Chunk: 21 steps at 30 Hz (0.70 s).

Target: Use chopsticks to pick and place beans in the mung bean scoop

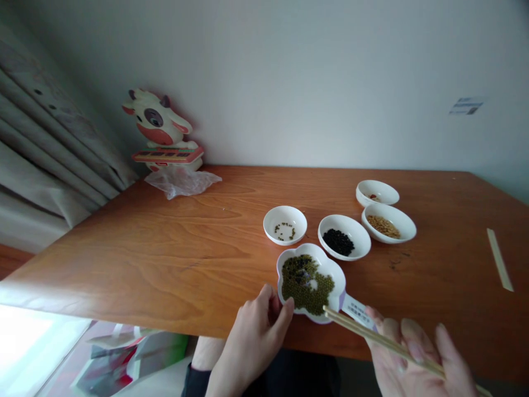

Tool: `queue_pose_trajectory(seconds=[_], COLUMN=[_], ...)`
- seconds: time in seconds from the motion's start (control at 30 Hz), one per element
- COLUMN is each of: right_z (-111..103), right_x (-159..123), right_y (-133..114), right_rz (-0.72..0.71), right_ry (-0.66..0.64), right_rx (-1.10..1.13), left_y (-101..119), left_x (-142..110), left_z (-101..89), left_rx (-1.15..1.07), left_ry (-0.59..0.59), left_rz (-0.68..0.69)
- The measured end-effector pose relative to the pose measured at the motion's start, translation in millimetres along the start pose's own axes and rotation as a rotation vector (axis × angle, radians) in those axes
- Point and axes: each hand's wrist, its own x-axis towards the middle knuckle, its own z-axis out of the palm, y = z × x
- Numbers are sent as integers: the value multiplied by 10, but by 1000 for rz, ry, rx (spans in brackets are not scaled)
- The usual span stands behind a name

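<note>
A white flower-shaped dish [338,274] with a handle holds green mung beans [309,295] and some dark bits. My left hand [254,339] grips its near left rim, thumb on the edge and fingers curled below. In my right hand [417,355], palm turned up, lies a pair of wooden chopsticks [363,332]; their tips are close together over the dish's right rim. The handle [357,310] reaches toward my right fingers, and whether they touch it I cannot tell. Just behind the dish stand a white bowl [270,231] with a few green beans and a bowl [364,243] of black beans.
Farther right are a bowl [407,223] of tan grains and another white bowl [386,190] with a few reddish bits. A cow toy [165,129] and a crumpled plastic bag [184,183] sit back left. A pale strip [500,260] lies on the wooden table [177,264], right side.
</note>
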Motion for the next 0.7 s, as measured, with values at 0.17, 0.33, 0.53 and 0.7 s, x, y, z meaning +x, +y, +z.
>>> queue_pose_trajectory(seconds=[0.17, 0.33, 0.53, 0.7], right_z=[193, 192, 501, 836], right_x=[164, 315, 902, 1506], right_y=[-175, -432, -782, -820], right_rz=[-21, -89, -496, -616], right_ry=[1, -35, -348, -551], right_rx=[-108, -454, -684, -800], left_y=[90, 64, -100, -180], left_x=[106, 257, 397, 471], left_z=[-80, -146, -279, -364], left_rx=[156, 279, 345, 329], left_ry=[-66, -61, -44, -109], left_rz=[143, 303, 431, 554])
